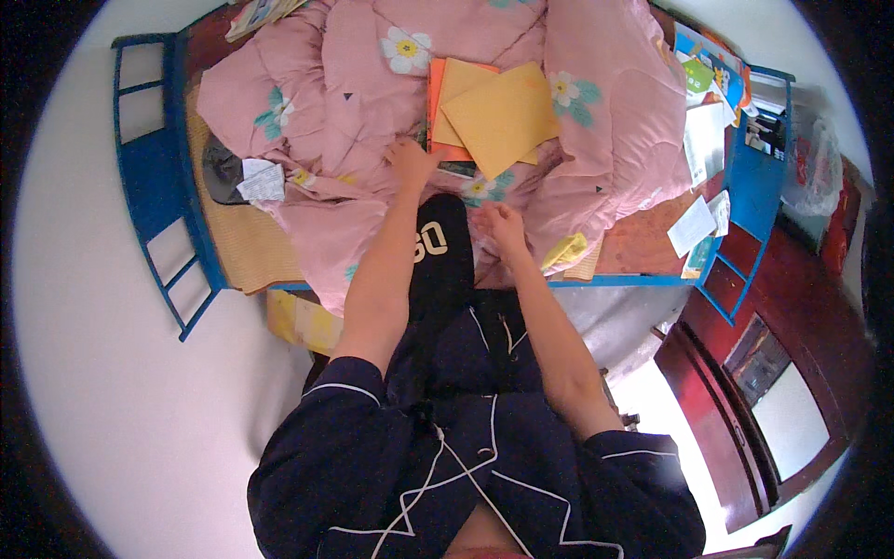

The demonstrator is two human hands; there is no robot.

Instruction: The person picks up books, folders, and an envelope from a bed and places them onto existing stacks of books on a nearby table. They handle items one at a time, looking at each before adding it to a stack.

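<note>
Our left hand (pixel 412 166), half bent, is near yellow papers (pixel 503 112) on the pink quilt (pixel 615 102); our right hand (pixel 501 226) curls loosely. If they hold anything, we cannot tell.

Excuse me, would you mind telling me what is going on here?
A person is at a bed covered by a pink floral quilt. Their left hand is at the lower left of some flat yellow and orange papers; whether it touches them is unclear. Their right hand, loosely curled, is apart from the papers.
</note>
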